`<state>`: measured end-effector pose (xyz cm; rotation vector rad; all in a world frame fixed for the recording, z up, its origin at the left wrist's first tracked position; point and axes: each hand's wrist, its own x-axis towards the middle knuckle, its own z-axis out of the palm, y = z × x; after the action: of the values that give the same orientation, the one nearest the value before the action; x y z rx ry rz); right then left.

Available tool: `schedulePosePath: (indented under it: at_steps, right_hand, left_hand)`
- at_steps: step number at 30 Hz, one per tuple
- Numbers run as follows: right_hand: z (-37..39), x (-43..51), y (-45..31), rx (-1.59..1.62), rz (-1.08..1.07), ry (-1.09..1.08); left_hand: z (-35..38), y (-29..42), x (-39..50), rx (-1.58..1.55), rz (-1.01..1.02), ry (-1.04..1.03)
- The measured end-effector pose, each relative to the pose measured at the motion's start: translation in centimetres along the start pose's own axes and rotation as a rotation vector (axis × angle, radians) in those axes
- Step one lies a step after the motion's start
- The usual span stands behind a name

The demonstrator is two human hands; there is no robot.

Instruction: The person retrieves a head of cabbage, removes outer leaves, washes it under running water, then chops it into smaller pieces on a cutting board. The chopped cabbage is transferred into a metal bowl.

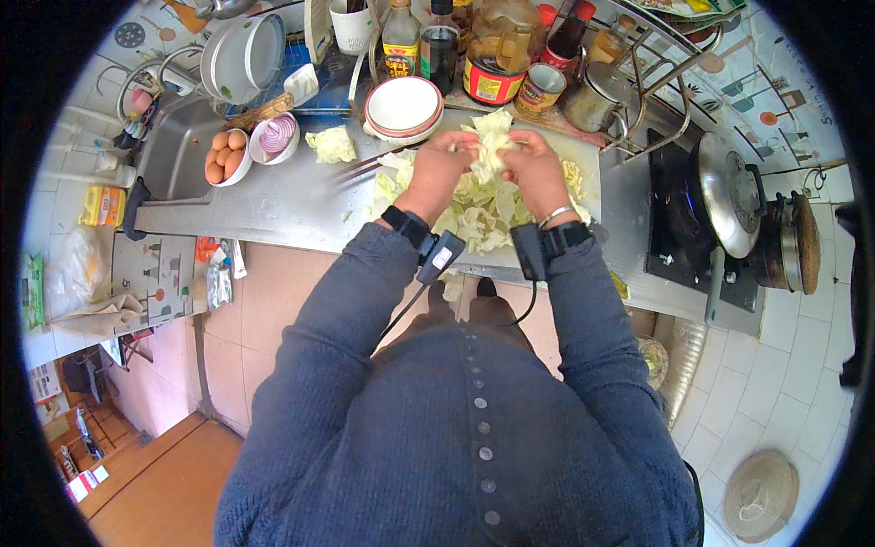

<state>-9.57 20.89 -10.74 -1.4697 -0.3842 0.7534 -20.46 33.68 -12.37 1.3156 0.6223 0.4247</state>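
Note:
Between my two hands is a pale cabbage leaf, pinched from both sides above the cutting board. My left hand grips its left edge, and my right hand has hold of the right edge. Torn cabbage pieces lie in a loose heap on the board beneath. A small pile of chopped garlic sits right of my right hand. Chopsticks rest left of my left hand, near another cabbage chunk on the steel counter.
Bowls of eggs and cut red onion stand beside the sink. Stacked bowls and several sauce bottles line the back. At right, a lidded pan sits on the cooktop, its handle jutting towards the front edge.

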Motion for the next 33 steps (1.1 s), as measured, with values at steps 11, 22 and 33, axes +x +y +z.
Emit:
schedulePosePath:
  at_steps: [11, 22, 33]
  right_hand:
    - [-2.0, -0.5, 2.2, -1.324, -0.487, 0.041]
    - [0.1, -1.9, 3.4, -1.375, -0.67, -0.093]
    - [0.1, -2.0, 1.1, -0.283, 0.139, 0.16]
  left_hand:
    - [-4.5, -2.7, -0.4, 0.996, 0.285, 0.09]
    - [-4.2, -1.2, 0.3, 0.824, 0.226, 0.189]
    - [-3.0, 0.2, -1.5, 0.329, 0.084, 0.038]
